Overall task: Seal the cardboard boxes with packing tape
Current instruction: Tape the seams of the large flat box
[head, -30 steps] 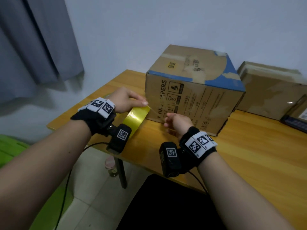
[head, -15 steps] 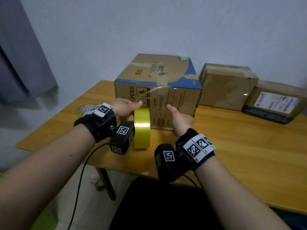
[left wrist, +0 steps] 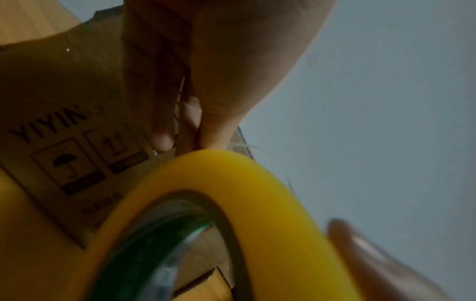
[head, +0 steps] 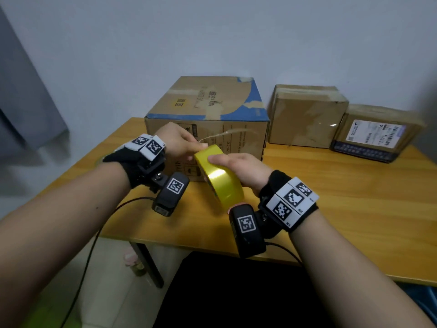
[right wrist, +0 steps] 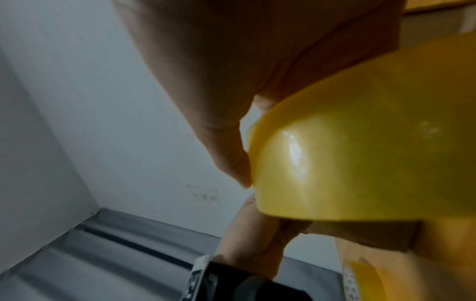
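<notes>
now right hand (head: 241, 170) holds tape roll (head: 221, 179); left hand (head: 176, 140) pinches tape end (head: 205, 145).

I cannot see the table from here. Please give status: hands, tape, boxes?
Right hand grips yellow tape roll, lifted. Left hand pinches the thin, twisted tape end. Big box directly behind, not yet taped. Nothing in the way.

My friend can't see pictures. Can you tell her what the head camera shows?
Two hands hold a yellow tape roll above a wooden table: the right hand grips it, the left hand pinches at its top edge. Behind it stands a big cardboard box, with two smaller boxes to its right.
</notes>
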